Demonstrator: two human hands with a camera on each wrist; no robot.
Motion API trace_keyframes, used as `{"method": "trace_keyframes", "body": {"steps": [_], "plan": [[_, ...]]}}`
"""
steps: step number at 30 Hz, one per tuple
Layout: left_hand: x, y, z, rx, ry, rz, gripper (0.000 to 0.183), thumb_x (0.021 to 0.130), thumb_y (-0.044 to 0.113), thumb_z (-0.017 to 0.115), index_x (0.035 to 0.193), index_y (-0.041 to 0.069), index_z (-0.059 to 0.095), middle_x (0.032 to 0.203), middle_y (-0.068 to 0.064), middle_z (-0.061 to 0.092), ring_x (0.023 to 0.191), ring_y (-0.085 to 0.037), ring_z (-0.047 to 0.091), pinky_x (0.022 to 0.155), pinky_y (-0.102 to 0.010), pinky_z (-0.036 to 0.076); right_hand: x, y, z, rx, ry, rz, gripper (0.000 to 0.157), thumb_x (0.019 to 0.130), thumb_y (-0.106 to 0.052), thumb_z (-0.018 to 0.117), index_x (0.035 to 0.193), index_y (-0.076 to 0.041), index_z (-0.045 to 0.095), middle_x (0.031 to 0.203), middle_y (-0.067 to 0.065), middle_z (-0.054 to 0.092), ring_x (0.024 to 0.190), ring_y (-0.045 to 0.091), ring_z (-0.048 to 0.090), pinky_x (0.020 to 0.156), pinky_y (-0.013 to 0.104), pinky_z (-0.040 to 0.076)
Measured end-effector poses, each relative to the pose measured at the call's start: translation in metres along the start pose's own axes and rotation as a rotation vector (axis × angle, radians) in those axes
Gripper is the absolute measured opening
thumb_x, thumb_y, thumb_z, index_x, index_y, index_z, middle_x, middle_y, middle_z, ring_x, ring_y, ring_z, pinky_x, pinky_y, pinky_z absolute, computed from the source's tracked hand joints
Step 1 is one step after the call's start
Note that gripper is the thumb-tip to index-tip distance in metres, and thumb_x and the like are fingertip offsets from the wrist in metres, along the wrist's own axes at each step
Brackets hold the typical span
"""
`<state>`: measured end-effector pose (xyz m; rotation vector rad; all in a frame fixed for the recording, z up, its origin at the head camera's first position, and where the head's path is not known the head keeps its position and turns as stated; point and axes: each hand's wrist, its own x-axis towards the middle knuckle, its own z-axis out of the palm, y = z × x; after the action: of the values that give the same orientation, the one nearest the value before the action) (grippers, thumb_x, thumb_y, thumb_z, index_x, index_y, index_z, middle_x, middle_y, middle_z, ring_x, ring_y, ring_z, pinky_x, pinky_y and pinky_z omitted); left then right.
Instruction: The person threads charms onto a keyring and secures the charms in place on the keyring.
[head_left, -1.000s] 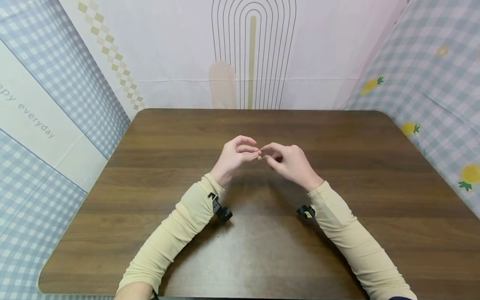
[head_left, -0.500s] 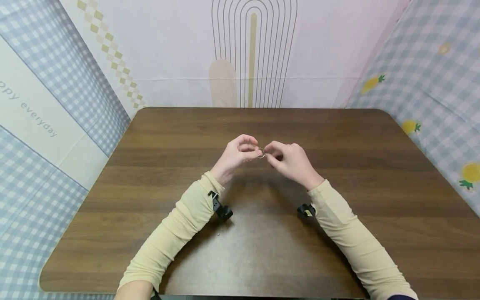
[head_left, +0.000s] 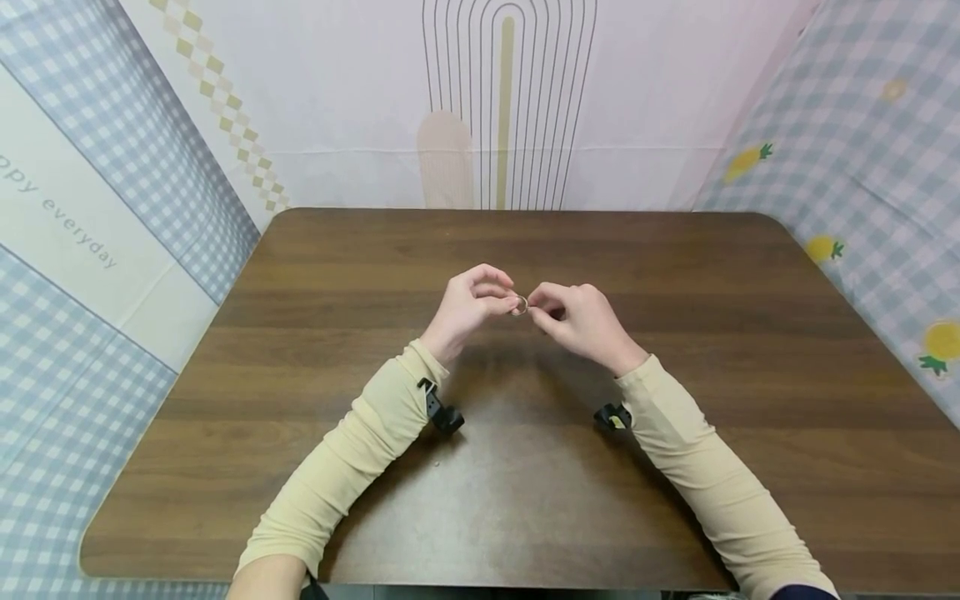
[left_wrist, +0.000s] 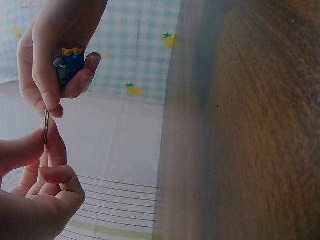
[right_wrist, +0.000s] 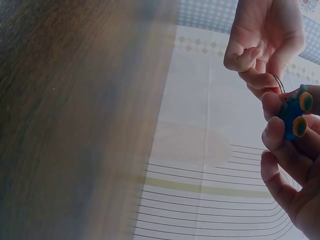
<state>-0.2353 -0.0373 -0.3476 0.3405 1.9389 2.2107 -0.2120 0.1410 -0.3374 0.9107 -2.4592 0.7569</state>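
Note:
My left hand [head_left: 465, 308] pinches a thin metal key ring [head_left: 520, 306] between thumb and fingers, above the wooden table. Facing it, my right hand [head_left: 581, 321] has its thumb and index fingertips at the ring's right edge. Both wrist views show a small blue figure [left_wrist: 70, 67] held in the right hand's fingers; its two orange, green-centred feet [right_wrist: 303, 102] stick out. Seen from the left wrist, the ring [left_wrist: 46, 127] is edge-on and spans between the two hands' fingertips. In the head view the figure is hidden behind the right hand.
The brown wooden table [head_left: 337, 275] reaches to a white printed cloth [head_left: 637, 100] at the back. Checked cloths hang at the left [head_left: 45, 358] and right [head_left: 862, 167]. Black wrist cameras are strapped over both cream sleeves [head_left: 360, 442].
The right hand's thumb and index have shifted from the ring's upper side to its right edge. The ring has turned a little in the left fingers. The head view has tilted slightly down.

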Motion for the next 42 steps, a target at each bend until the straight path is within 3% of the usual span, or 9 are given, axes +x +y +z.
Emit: {"method": "trace_keyframes", "body": {"steps": [5,13,20,25,32,36,39,42], "plan": [[0.0004,0.0016,0.0005,0.021,-0.010,0.009,0.026,0.075,-0.004,0.066,0.096,-0.009,0.053,0.070,-0.003,0.066,0.062,-0.013,0.064,0.077,-0.042,0.052,0.0004,0.0000,-0.0008,0.012,-0.014,-0.009,0.004,0.080,-0.011,0.060,0.081,-0.010,0.063,0.069,-0.002,0.069,0.061,0.005,0.062,0.057,0.023,0.048],[-0.0002,0.0051,0.0016,0.050,-0.001,0.030,0.020,0.078,0.000,0.065,0.093,-0.005,0.055,0.070,0.002,0.065,0.066,-0.011,0.064,0.075,-0.034,0.052,0.0018,0.0006,-0.0014,0.032,-0.003,0.015,0.005,0.082,-0.011,0.059,0.084,-0.010,0.064,0.068,-0.003,0.068,0.060,0.005,0.061,0.057,0.022,0.048],[-0.0015,0.0066,0.0022,0.098,0.012,0.025,0.024,0.079,0.003,0.065,0.100,0.001,0.054,0.083,-0.007,0.065,0.072,-0.012,0.063,0.073,-0.030,0.052,0.0025,0.0019,-0.0020,0.033,-0.003,0.048,0.010,0.083,-0.012,0.059,0.091,-0.010,0.064,0.067,-0.002,0.068,0.058,0.004,0.060,0.053,0.021,0.044],[-0.0011,0.0051,0.0022,0.101,-0.044,-0.020,0.028,0.076,-0.001,0.066,0.103,0.001,0.057,0.088,-0.011,0.066,0.080,-0.017,0.065,0.081,-0.036,0.052,0.0009,0.0017,-0.0023,0.021,0.018,0.063,0.008,0.082,-0.012,0.059,0.088,-0.010,0.064,0.066,-0.003,0.068,0.058,0.005,0.060,0.054,0.021,0.044],[-0.0012,0.0007,-0.0026,0.104,-0.082,-0.009,0.019,0.081,0.006,0.063,0.098,-0.004,0.064,0.078,-0.003,0.068,0.071,-0.012,0.064,0.070,-0.030,0.052,-0.0004,0.0023,-0.0001,0.023,0.002,0.071,0.007,0.082,-0.012,0.059,0.087,-0.011,0.063,0.068,-0.001,0.069,0.061,0.006,0.062,0.055,0.023,0.045],[-0.0025,0.0021,-0.0038,0.117,-0.135,-0.009,0.019,0.083,0.005,0.060,0.098,-0.006,0.063,0.079,-0.006,0.065,0.068,-0.011,0.061,0.080,-0.044,0.050,0.0003,0.0008,-0.0008,0.014,-0.006,0.057,0.007,0.081,-0.012,0.059,0.087,-0.011,0.063,0.067,-0.001,0.069,0.061,0.006,0.063,0.055,0.023,0.045],[-0.0027,0.0039,-0.0036,0.139,-0.148,-0.022,0.020,0.084,0.006,0.059,0.100,-0.006,0.060,0.080,-0.009,0.064,0.069,-0.011,0.060,0.081,-0.043,0.050,0.0010,-0.0001,-0.0012,0.004,-0.007,0.049,0.006,0.081,-0.011,0.059,0.085,-0.010,0.063,0.067,0.000,0.068,0.060,0.006,0.062,0.055,0.024,0.046],[-0.0028,0.0065,-0.0023,0.128,-0.130,-0.037,0.025,0.082,0.006,0.061,0.104,-0.005,0.057,0.079,-0.006,0.064,0.071,-0.011,0.062,0.074,-0.034,0.052,0.0013,-0.0006,-0.0014,-0.002,0.000,0.050,0.005,0.081,-0.011,0.059,0.084,-0.010,0.063,0.067,0.000,0.068,0.060,0.007,0.062,0.056,0.024,0.046]]}}
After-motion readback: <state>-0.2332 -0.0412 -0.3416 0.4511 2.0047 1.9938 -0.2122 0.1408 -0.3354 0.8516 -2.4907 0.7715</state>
